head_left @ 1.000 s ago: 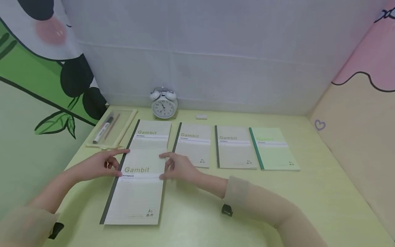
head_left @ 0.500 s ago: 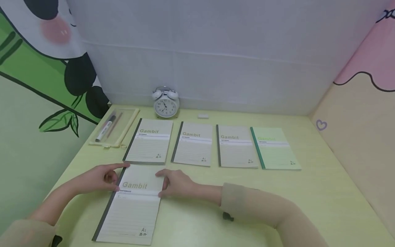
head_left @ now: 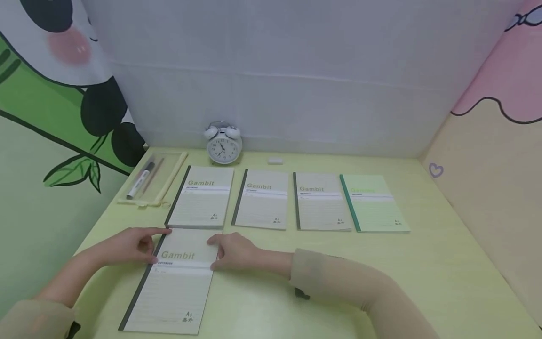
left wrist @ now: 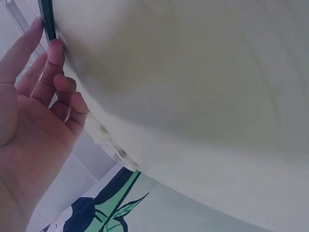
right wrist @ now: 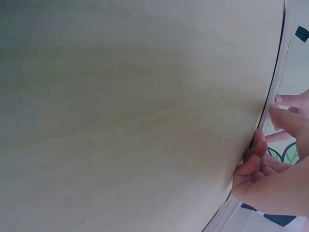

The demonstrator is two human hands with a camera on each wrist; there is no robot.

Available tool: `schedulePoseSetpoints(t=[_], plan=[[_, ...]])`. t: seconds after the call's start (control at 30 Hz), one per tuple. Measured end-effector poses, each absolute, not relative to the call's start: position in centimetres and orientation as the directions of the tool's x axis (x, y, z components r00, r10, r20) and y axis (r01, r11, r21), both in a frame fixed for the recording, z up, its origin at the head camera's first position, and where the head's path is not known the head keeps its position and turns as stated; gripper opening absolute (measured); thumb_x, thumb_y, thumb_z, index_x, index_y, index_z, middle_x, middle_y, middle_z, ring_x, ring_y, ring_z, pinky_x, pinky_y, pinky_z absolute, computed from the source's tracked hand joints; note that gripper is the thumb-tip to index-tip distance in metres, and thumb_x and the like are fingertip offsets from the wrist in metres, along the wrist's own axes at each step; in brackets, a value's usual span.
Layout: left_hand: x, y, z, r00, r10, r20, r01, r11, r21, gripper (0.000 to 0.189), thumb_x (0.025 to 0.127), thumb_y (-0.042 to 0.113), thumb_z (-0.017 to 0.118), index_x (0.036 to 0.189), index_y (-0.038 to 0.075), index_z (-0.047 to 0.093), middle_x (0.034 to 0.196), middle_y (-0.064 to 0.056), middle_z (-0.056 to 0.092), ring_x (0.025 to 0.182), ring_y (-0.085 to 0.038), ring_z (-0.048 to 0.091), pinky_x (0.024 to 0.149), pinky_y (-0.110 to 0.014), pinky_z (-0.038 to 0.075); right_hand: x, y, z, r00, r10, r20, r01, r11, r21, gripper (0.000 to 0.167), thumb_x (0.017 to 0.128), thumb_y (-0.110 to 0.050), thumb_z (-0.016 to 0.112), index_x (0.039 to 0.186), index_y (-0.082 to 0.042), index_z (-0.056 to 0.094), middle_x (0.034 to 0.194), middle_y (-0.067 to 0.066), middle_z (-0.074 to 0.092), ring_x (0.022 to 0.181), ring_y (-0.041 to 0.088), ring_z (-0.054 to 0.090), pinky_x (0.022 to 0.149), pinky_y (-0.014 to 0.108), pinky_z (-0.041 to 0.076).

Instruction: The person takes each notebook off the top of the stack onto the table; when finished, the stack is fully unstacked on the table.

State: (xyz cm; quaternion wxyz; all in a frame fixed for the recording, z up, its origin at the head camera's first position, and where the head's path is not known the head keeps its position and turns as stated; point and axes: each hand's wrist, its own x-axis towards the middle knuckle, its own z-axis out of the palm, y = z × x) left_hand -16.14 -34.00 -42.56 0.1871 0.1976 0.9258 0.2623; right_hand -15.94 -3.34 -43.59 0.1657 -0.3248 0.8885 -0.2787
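A cream notebook [head_left: 175, 292] with a dark spine lies at the front left, right below the leftmost notebook [head_left: 202, 202] of a row. My left hand [head_left: 131, 247] grips its spine side, index finger near the top corner and thumb lower down. On the opposite edge, my right hand [head_left: 235, 252] holds it with index finger and thumb. In the left wrist view, curled fingers of the left hand [left wrist: 41, 116] meet the dark spine. The right wrist view has the right hand [right wrist: 275, 164] at the notebook's thin edge, close to the tabletop.
Two more cream notebooks, one second in the row [head_left: 261, 200] and one third [head_left: 322, 202], and a green notebook [head_left: 374, 205] continue rightward. Behind them stand a white alarm clock [head_left: 224, 147] and an eraser [head_left: 275, 161]. A pencil pouch [head_left: 169, 176] with pens lies back left.
Both hands have brought the notebook toward the person, off the leftmost row notebook it overlapped, to just in front of it. In the last half second it has barely moved.
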Motion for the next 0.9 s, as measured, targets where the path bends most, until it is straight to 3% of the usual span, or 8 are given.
schedulePoseSetpoints(t=[0.3,0.4,0.5,0.6,0.67,0.9], plan=[[-17.3,-34.1,-41.1,-0.882,0.465,-0.077,0.367,0.779,0.509,0.063,0.079,0.035,0.076,0.131,0.008,0.053,0.076,0.009,0.056,0.072,-0.004,0.047,0.058,-0.021,0.04,-17.9,-2.0,-42.6,-0.701,-0.706,-0.098,-0.493,0.58,-0.648,0.06,0.078,-0.028,0.078,0.132,-0.017,0.053,0.076,-0.012,0.059,0.06,0.002,0.05,0.057,0.015,0.042],[-18.0,-33.8,-40.1,-0.908,0.419,-0.015,0.364,0.805,0.469,0.062,0.08,0.036,0.075,0.13,0.007,0.052,0.088,0.002,0.058,0.083,-0.011,0.048,0.062,-0.024,0.041,-19.0,-1.1,-41.0,-0.711,-0.696,-0.097,-0.477,0.579,-0.662,0.061,0.08,-0.03,0.076,0.134,-0.018,0.051,0.089,-0.007,0.062,0.066,0.004,0.052,0.06,0.017,0.043],[-18.9,-33.4,-39.4,-0.93,0.367,0.019,0.335,0.825,0.455,0.065,0.079,0.038,0.075,0.13,0.004,0.052,0.11,-0.013,0.059,0.099,-0.027,0.051,0.076,-0.039,0.046,-20.2,-0.3,-39.8,-0.724,-0.686,-0.074,-0.477,0.576,-0.664,0.061,0.081,-0.031,0.075,0.135,-0.016,0.05,0.101,-0.001,0.064,0.077,0.005,0.054,0.066,0.016,0.044],[-19.9,-33.1,-39.1,-0.947,0.32,0.02,0.294,0.842,0.452,0.072,0.079,0.042,0.074,0.133,0.002,0.048,0.132,-0.024,0.047,0.119,-0.043,0.042,0.09,-0.06,0.038,-21.4,0.2,-39.0,-0.745,-0.665,-0.051,-0.468,0.576,-0.67,0.062,0.082,-0.031,0.074,0.136,-0.015,0.05,0.113,0.005,0.063,0.089,0.011,0.058,0.072,0.018,0.045],[-20.6,-32.9,-39.3,-0.955,0.295,0.01,0.267,0.85,0.454,0.078,0.079,0.045,0.073,0.136,0.001,0.043,0.141,-0.027,0.037,0.127,-0.048,0.032,0.094,-0.067,0.03,-22.1,0.4,-38.7,-0.765,-0.642,-0.041,-0.45,0.58,-0.679,0.063,0.082,-0.031,0.074,0.137,-0.015,0.049,0.121,0.007,0.061,0.099,0.016,0.059,0.079,0.021,0.047],[-23.5,-32.3,-40.9,-0.962,0.272,-0.005,0.236,0.845,0.481,0.103,0.076,0.05,0.074,0.149,0.002,0.018,0.152,-0.028,0.016,0.137,-0.05,0.013,0.103,-0.068,0.017,-24.5,-0.1,-39.7,-0.837,-0.546,-0.041,-0.383,0.637,-0.669,0.076,0.082,-0.033,0.073,0.146,-0.018,0.036,0.146,0.005,0.042,0.131,0.024,0.042,0.105,0.035,0.038]])
